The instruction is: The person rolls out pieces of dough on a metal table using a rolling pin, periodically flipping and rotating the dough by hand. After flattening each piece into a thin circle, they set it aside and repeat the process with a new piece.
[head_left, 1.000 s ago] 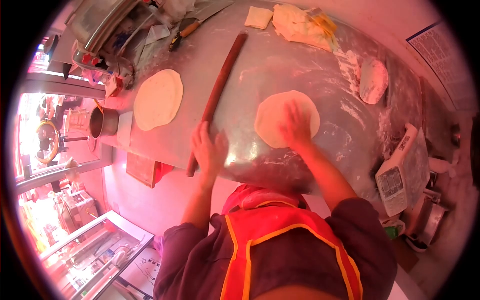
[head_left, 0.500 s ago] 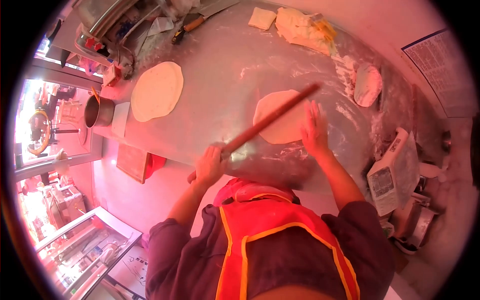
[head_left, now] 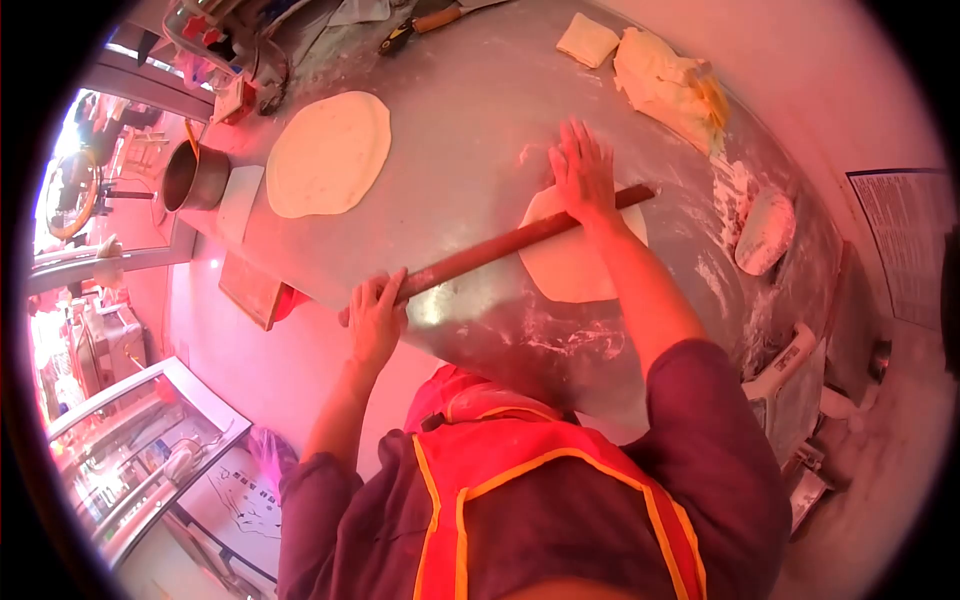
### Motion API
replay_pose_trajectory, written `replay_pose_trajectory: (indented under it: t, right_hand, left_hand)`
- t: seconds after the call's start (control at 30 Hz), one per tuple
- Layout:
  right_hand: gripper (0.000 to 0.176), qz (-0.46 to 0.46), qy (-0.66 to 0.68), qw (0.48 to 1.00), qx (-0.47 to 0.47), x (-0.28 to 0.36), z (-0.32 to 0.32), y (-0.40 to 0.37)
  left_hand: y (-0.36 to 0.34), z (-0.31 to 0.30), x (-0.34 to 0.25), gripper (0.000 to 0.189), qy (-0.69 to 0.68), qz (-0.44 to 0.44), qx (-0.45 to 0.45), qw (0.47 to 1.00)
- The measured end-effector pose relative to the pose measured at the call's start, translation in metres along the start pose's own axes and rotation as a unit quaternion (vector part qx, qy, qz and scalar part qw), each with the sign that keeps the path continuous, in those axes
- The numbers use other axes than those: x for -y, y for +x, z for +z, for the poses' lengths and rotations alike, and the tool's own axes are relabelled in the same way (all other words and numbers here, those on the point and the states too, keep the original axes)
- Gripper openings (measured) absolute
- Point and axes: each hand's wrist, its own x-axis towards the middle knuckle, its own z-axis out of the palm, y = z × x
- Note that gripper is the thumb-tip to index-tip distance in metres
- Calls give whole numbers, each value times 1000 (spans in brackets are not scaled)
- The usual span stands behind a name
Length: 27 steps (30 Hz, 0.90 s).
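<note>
A long wooden rolling pin (head_left: 490, 250) lies slantwise over a flat round of dough (head_left: 572, 270) on the metal worktop. My left hand (head_left: 376, 320) is wrapped round the pin near its left end, out past the worktop's front edge. Stretched out flat, my right hand (head_left: 585, 178) has its palm over the pin above the dough, with the fingers pointing away beyond it. The pin and my right forearm hide part of this round. Farther left, a larger round of dough (head_left: 330, 155) lies flat by itself.
A floured lump (head_left: 766, 232) sits at the right, with a pale crumpled bundle (head_left: 665, 85) and a pale square piece (head_left: 587, 40) behind. A metal pot (head_left: 197, 180) stands left. A wooden-handled tool (head_left: 435, 20) lies at the back; a white device (head_left: 785, 370) stands front right.
My right hand has come down onto the rolling pin from the dough's right side. The pin is tilted less steeply and lies lower across the dough. The view has shifted.
</note>
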Motion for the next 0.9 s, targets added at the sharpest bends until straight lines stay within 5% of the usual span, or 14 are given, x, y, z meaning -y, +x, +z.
replay_pose_trajectory:
  t: [0.1,0.27,0.33,0.43,0.57,0.63,0.7,0.77,0.9]
  right_hand:
    - [54,-60,25,998,4,0,-22,-50]
    - [56,-34,1,997,67,-9,-42,-146]
    - [57,-48,-50,994,87,-6,-24,-90]
    - [49,-42,-25,999,-4,3,5,13]
    - [50,-49,-6,997,-61,8,7,44]
    - [51,-41,17,998,50,1,-8,-6]
    - [51,-89,-12,995,43,-23,-17,-92]
    - [51,-35,26,996,73,-7,-61,-155]
    - [52,-71,-19,994,76,-13,-68,-153]
  left_hand:
    - [-10,-2,3,58,14,11,18,1000]
    - [-49,8,-4,57,25,-4,29,999]
    - [-34,-5,-4,56,42,-34,17,998]
    - [4,-7,22,53,2,-49,-33,998]
    - [32,-10,24,51,-16,-51,-41,998]
    - [13,-8,17,54,-17,-50,-9,999]
    - [-21,0,9,59,-7,-40,32,999]
    - [-50,5,-5,58,23,-26,50,998]
    - [-59,2,-13,56,-28,-29,48,998]
